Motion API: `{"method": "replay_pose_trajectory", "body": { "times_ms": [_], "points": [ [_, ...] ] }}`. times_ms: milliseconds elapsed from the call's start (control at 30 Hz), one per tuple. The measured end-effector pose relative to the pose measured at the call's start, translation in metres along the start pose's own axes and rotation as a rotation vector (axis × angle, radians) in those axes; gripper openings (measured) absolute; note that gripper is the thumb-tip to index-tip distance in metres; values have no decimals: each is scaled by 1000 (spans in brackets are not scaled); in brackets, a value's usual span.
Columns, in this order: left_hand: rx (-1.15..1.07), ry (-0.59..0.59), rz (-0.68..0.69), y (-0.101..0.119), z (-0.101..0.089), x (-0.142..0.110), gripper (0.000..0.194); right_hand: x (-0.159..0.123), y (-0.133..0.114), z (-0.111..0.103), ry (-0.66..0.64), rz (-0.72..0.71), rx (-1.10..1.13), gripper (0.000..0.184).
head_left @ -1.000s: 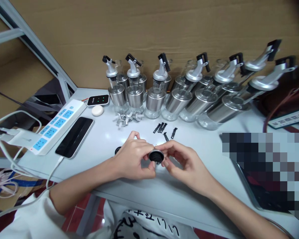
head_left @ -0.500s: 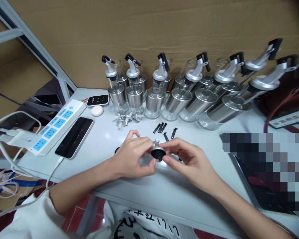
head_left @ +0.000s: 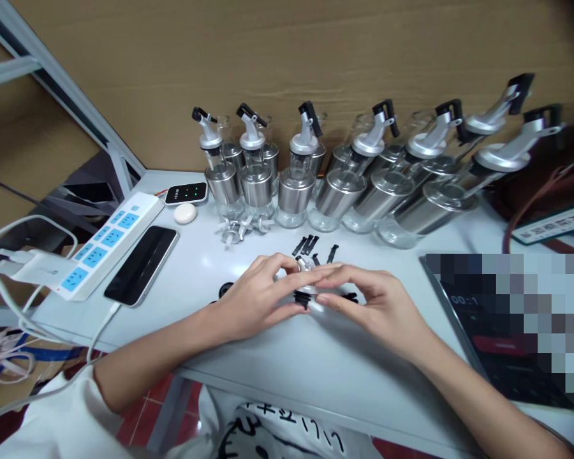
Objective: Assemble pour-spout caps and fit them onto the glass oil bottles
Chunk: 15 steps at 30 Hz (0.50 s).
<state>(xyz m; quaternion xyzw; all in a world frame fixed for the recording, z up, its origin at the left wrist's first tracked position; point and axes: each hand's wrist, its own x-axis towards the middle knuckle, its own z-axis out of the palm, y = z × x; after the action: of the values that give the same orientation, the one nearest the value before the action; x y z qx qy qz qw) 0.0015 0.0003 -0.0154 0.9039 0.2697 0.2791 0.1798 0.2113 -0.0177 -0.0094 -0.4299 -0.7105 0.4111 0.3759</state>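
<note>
The left hand [head_left: 263, 293] is pinching a silver pour top [head_left: 308, 262], with its thumb under and its fingers over. The black ribbed plug [head_left: 301, 299] at the bottom of the top pokes out between the two hands. The right hand [head_left: 377, 299] is bent, with its thumb and fingers up against the other side; I cannot tell if it grips too.

Some seem done: far past both hands is a front row of bottles [head_left: 296, 191], and silver tops with black handles sit on them. The top in the hands looks only part done. I cannot see a big black handle on it, but fingers hide a lot.

Plenty looks left. Just past the fingertips lie little black bits [head_left: 333, 254], and another black bit [head_left: 350, 297] is right by the right fingers. Farther past the left hand is a small heap of silver parts [head_left: 239, 229]. Round black pieces [head_left: 226, 288] peek out beside the left hand. Behind the front row, the back bottles [head_left: 270, 153] seem to have no tops.
</note>
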Motion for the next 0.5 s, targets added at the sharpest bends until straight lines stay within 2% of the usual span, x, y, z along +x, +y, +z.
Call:
{"method": "replay_pose_trajectory", "body": {
  "times_ms": [100,167,233,367,500],
  "points": [
    [18,-10,-17,0,0,0,30,4,7,-11,14,-122,-340,15],
    [18,1,-42,0,-1,1,26,6,17,-16,67,-121,-586,19],
    [31,15,-62,1,-2,1,23,6,27,-17,74,-90,-718,21],
    [47,11,-94,5,-3,0,20,4,37,-12,54,-76,-755,23],
    [42,-31,-129,6,-3,0,19,4,33,-9,-13,-123,-746,20]
  ]
}}
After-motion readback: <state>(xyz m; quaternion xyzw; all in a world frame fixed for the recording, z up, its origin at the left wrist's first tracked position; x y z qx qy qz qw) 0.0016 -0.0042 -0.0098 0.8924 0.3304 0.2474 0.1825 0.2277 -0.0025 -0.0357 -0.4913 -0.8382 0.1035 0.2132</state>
